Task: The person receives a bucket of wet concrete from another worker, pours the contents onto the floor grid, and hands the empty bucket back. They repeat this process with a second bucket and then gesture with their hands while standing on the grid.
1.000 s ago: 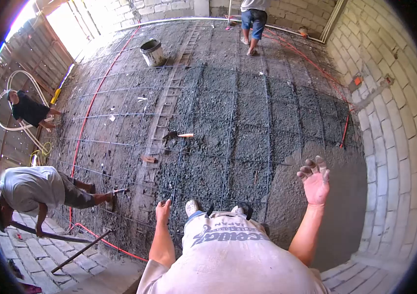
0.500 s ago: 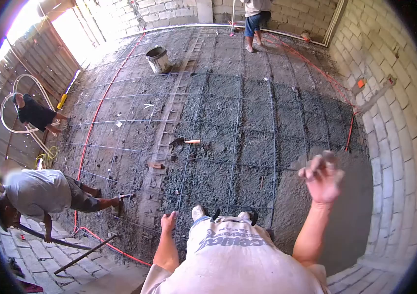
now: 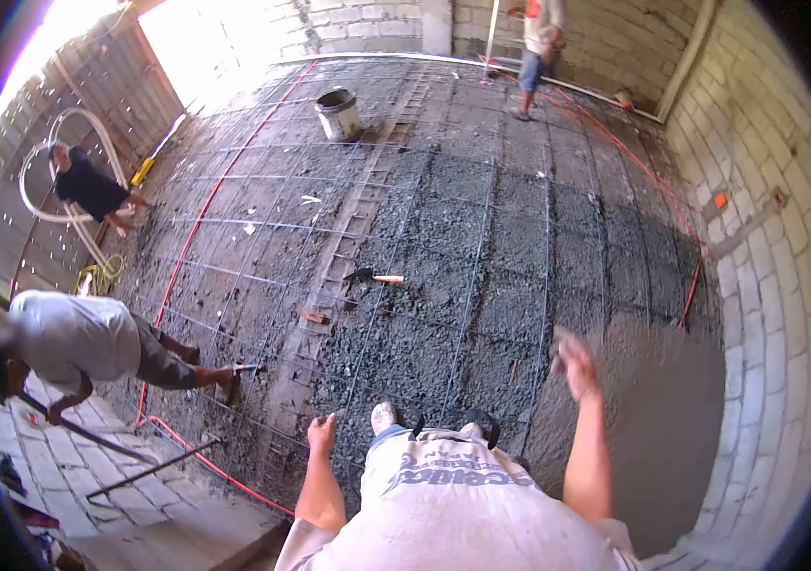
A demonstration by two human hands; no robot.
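My left hand (image 3: 322,433) hangs over the floor beside my body, fingers loosely bent and apart, with nothing visible in it. My right hand (image 3: 577,364) is raised in front of me, fingers apart and stretched out, near the edge of the smooth wet concrete (image 3: 653,409). Between and ahead of my hands lies rough dark gravelly concrete (image 3: 434,305), crossed by thin rebar (image 3: 467,324). A trowel (image 3: 389,279) with a pale handle rests on it, out of reach of both hands.
A bucket (image 3: 338,119) stands farther back. On the left, a person in a grey shirt (image 3: 77,338) bends over a long bar, and another in dark clothes (image 3: 91,186) is by the fence. A third person (image 3: 541,57) stands at the back. Orange conduit (image 3: 198,214) crosses the floor.
My right hand has come down and to the left. The person at the back has turned and shifted. The whole view has tilted slightly.
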